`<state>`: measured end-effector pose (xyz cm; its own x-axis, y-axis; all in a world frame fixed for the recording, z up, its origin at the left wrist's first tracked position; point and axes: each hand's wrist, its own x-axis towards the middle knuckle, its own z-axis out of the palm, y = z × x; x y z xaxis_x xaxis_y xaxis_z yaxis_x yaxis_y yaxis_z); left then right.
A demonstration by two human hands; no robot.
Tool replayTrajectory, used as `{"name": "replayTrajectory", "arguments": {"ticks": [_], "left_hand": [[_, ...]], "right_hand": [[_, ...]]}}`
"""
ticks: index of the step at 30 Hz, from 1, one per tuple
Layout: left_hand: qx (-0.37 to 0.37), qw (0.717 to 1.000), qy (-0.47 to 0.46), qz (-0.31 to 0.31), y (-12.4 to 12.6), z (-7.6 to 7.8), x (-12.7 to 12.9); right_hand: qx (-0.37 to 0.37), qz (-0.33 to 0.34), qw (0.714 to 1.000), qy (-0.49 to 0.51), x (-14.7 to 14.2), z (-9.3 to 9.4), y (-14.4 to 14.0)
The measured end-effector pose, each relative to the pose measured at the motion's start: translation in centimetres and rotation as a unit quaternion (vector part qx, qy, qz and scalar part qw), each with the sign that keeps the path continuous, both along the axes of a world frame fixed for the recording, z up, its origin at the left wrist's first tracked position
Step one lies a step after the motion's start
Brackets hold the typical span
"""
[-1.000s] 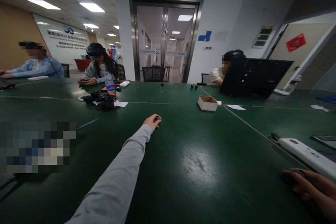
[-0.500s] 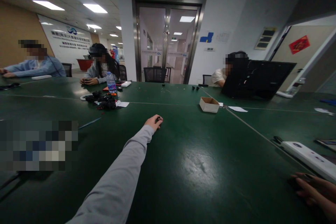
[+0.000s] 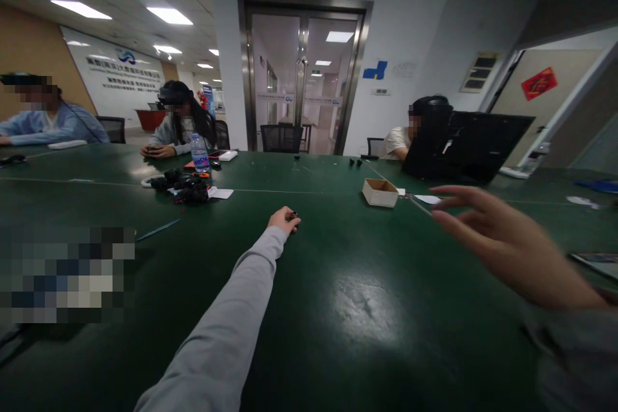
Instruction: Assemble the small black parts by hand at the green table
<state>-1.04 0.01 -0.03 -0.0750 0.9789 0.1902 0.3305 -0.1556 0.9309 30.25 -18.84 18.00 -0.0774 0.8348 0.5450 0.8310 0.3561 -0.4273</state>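
Observation:
My left hand (image 3: 284, 220) reaches out over the green table (image 3: 338, 244), its fingers closed round a small dark object (image 3: 295, 214) that is too small to name. The grey sleeve stretches back toward me. On the right, my right hand (image 3: 506, 248) is raised above the table, a little blurred, with thumb and fingers apart and nothing visible between them. Beyond and between the two hands stands a small open cardboard box (image 3: 380, 194), nearer to the right fingertips. Neither hand touches it.
A water bottle (image 3: 199, 154) and a heap of black gear (image 3: 186, 187) stand at the left, with a blurred-out patch nearer me. A black monitor (image 3: 466, 148) stands at the back right. Several people sit across the table. Small black pieces (image 3: 356, 162) lie beyond the box.
My right hand has risen from beside the white power strip at lower right and moved inward, its fingers now spread. My left hand stays nearly in place. The view has shifted slightly.

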Motion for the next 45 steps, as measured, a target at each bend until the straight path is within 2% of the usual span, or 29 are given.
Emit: {"name": "replayTrajectory", "arguments": {"ticks": [1,2,3,4,6,7,8,10,12,15,21,28,34,41,45], "left_hand": [[0.005,1.0,-0.012,0.002,0.0,0.1,0.0],[0.01,0.999,-0.033,0.0,0.0,0.2,0.0],[0.018,0.998,-0.059,-0.004,0.0,0.3,-0.2],[0.028,0.996,-0.089,-0.01,0.0,0.3,-0.4],[0.051,0.988,-0.145,-0.015,0.2,0.4,-1.0],[0.062,0.984,-0.166,-0.012,0.3,0.4,-1.2],[0.068,0.981,-0.182,-0.009,0.4,0.4,-1.4],[0.07,0.977,-0.202,-0.011,0.5,0.3,-1.5],[0.063,0.975,-0.21,-0.029,0.5,0.2,-1.5],[0.041,0.976,-0.204,-0.06,0.2,0.3,-1.2],[0.025,0.983,-0.151,-0.106,-0.4,0.6,-1.2],[0.038,0.985,-0.151,-0.074,0.6,-0.6,-1.2],[0.027,0.986,-0.148,-0.076,0.4,-0.2,-1.3],[-0.004,0.992,-0.124,-0.013,-0.3,0.6,-1.0],[0.004,0.996,-0.093,0.016,-0.3,0.5,-1.0]], "right_hand": [[-0.082,0.069,0.994,0.028,-2.8,-0.3,2.3],[-0.175,0.12,0.975,0.058,-5.6,-1.2,4.8],[-0.263,0.142,0.95,0.092,-8.2,-2.7,7.3],[-0.34,0.148,0.919,0.133,-10.5,-4.5,9.6],[-0.455,0.117,0.847,0.251,-14.3,-8.8,13.5],[-0.473,0.12,0.808,0.331,-15.8,-10.8,15.1],[-0.467,0.149,0.765,0.418,-17.0,-12.6,16.2],[-0.421,0.206,0.686,0.557,-18.8,-15.1,17.7],[-0.367,0.233,0.649,0.625,-19.7,-16.3,18.4],[-0.33,0.235,0.654,0.639,-19.5,-16.7,18.5],[-0.308,0.226,0.675,0.631,-17.5,-17.1,18.6],[-0.294,0.265,0.663,0.635,-17.4,-17.9,19.2],[-0.291,0.261,0.663,0.638,-17.5,-18.0,19.4],[-0.302,0.252,0.693,0.604,-17.5,-17.3,18.9],[-0.302,0.252,0.699,0.597,-17.5,-17.1,18.7]]}}
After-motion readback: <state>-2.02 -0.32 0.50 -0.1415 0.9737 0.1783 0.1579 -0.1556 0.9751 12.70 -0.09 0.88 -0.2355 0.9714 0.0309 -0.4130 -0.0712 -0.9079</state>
